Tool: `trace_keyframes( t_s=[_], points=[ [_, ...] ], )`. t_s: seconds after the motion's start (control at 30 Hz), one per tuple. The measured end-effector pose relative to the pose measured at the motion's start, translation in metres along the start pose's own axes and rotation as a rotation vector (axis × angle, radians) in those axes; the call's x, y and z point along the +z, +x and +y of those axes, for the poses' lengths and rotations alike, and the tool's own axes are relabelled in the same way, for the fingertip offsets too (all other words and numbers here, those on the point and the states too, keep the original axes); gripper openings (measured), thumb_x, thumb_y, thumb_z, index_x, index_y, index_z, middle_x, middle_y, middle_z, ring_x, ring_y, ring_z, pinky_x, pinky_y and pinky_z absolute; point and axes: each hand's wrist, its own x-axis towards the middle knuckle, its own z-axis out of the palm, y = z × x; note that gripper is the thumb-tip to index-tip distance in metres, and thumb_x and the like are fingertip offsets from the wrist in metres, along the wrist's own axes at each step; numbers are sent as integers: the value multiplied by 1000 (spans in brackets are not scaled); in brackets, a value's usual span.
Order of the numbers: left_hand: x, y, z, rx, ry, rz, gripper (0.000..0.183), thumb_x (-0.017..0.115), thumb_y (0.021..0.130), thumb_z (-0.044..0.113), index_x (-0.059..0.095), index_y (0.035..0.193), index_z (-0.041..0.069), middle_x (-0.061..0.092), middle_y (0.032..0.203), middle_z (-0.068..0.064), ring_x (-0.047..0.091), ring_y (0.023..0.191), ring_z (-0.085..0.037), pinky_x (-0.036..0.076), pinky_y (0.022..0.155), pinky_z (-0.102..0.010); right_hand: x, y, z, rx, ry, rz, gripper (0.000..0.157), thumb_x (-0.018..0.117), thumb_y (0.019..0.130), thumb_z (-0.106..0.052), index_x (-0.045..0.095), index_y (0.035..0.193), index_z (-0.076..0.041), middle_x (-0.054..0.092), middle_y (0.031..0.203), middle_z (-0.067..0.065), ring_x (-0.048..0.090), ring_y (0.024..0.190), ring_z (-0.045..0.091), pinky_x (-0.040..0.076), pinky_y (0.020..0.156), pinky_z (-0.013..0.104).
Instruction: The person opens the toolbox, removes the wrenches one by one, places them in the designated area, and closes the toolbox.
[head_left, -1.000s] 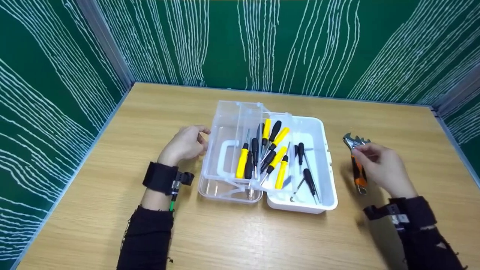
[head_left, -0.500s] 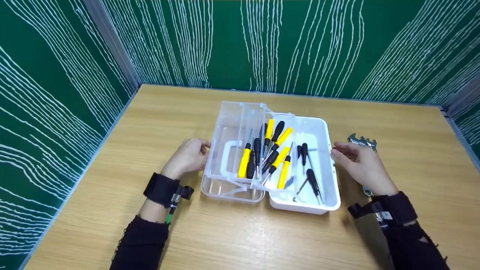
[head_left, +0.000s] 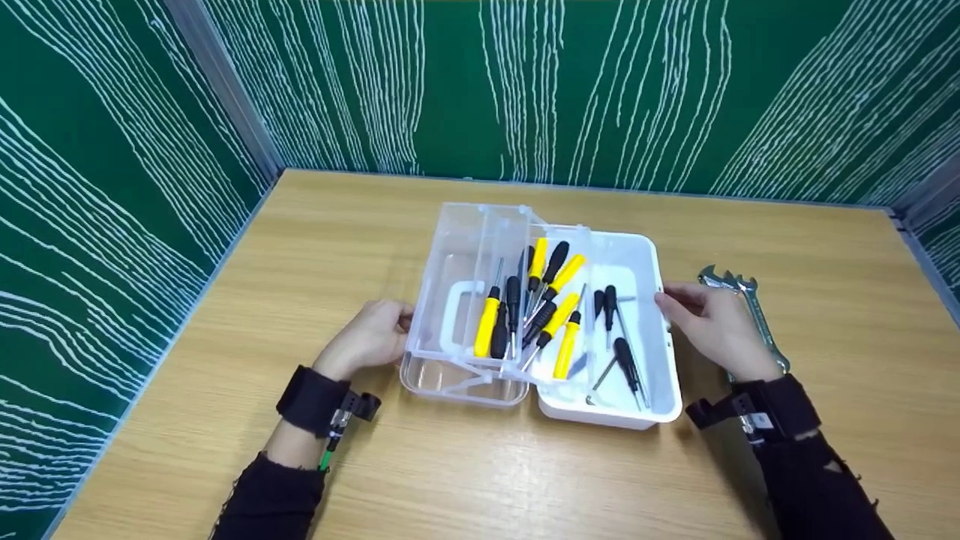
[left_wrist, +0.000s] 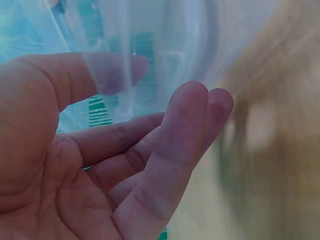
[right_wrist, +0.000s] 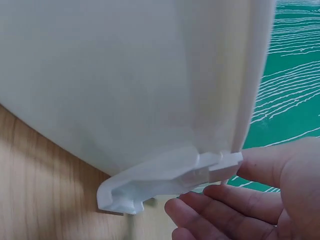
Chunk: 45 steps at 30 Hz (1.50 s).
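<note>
An opened toolbox has a white base [head_left: 626, 251] on the right and a clear lid [head_left: 463, 390] folded out left. Clear raised trays [head_left: 459, 225] hold yellow-handled screwdrivers [head_left: 487, 326] and black-handled screwdrivers [head_left: 513, 300]. More black-handled screwdrivers [head_left: 622, 356] and a hex key [head_left: 600, 382] lie in the base. My left hand [head_left: 371, 334] is at the lid's left side; the left wrist view shows loosely bent fingers [left_wrist: 185, 110] and the thumb partly behind clear plastic. My right hand [head_left: 716, 330] is at the base's right wall, thumb against the white latch [right_wrist: 165, 175], relaxed fingers below it.
Right of the toolbox, an open-ended wrench [head_left: 765, 330] lies beside an adjustable wrench [head_left: 716, 276], both partly behind my right hand. Green walls [head_left: 450, 90] with white wavy lines border the wooden table [head_left: 480, 480] at the back and sides.
My right hand has left the wrenches and moved left to the base's right wall. My left hand has shifted slightly down along the lid's side. The tools in the box have stayed put.
</note>
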Motion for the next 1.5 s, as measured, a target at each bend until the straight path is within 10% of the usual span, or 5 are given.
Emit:
trace_keyframes(
  t_s=[0.47,0.83,1.5],
  points=[
    [7,-7,-12,84,1,2,43,60,92,0,72,133,7,74,105,-9,67,96,-22,58,92,-40,3,0,5,-3,26,-47,67,46,113,-51,54,153,2,65,143,28,66,123,37,53,86,13],
    [5,-10,-15,120,-59,-9,46,62,102,16,63,148,9,76,122,-17,70,121,-39,58,106,-56,3,1,5,1,42,-57,70,44,113,-54,52,155,1,63,146,27,65,127,39,59,105,51],
    [-4,-20,-7,-16,-364,-84,70,62,107,23,32,170,23,60,150,-22,69,119,-30,63,95,-40,4,1,7,61,116,-91,74,45,111,-59,48,158,-1,60,149,25,64,129,37,56,109,53]
  ],
)
